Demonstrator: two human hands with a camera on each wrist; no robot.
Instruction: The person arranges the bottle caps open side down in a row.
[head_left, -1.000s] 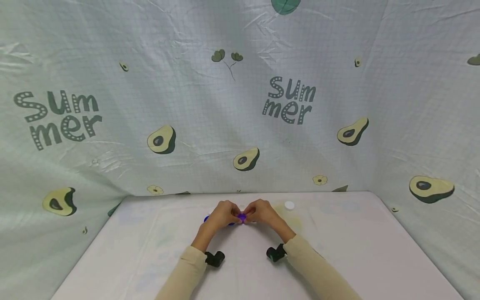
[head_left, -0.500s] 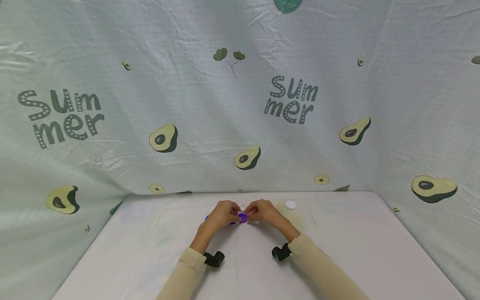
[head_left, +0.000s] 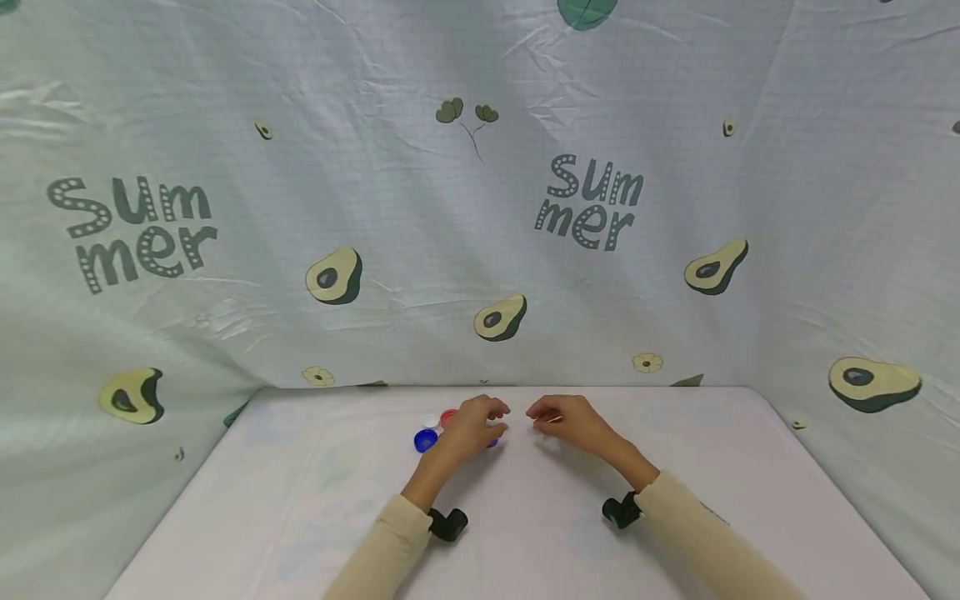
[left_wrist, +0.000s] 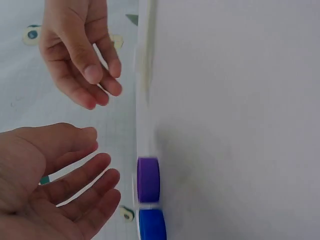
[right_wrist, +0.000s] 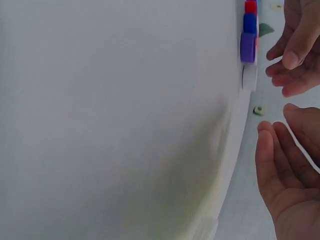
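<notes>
My left hand (head_left: 471, 423) hovers with loosely bent fingers over the right side of a small group of bottle caps. A blue cap (head_left: 425, 440), a red cap (head_left: 447, 417) and a white cap (head_left: 431, 421) show to its left. The purple cap (left_wrist: 149, 180) sits on the table beside a blue cap (left_wrist: 152, 225), below the left fingertips; the hand covers most of it in the head view. Across a narrow gap, my right hand (head_left: 576, 421) faces the left, fingers slightly bent and nothing between them. Another white cap (right_wrist: 249, 76) lies by the purple one.
The white table (head_left: 315, 483) ends at a back edge just beyond the hands. Behind it hangs a pale cloth (head_left: 405, 208) printed with avocados and lettering. Black wrist cameras (head_left: 450, 525) stick out inward from both wrists.
Both hands have let go of the purple cap, which now lies on the table. The right hand has drawn away to the right; the left has shifted slightly right, uncovering the blue and red caps.
</notes>
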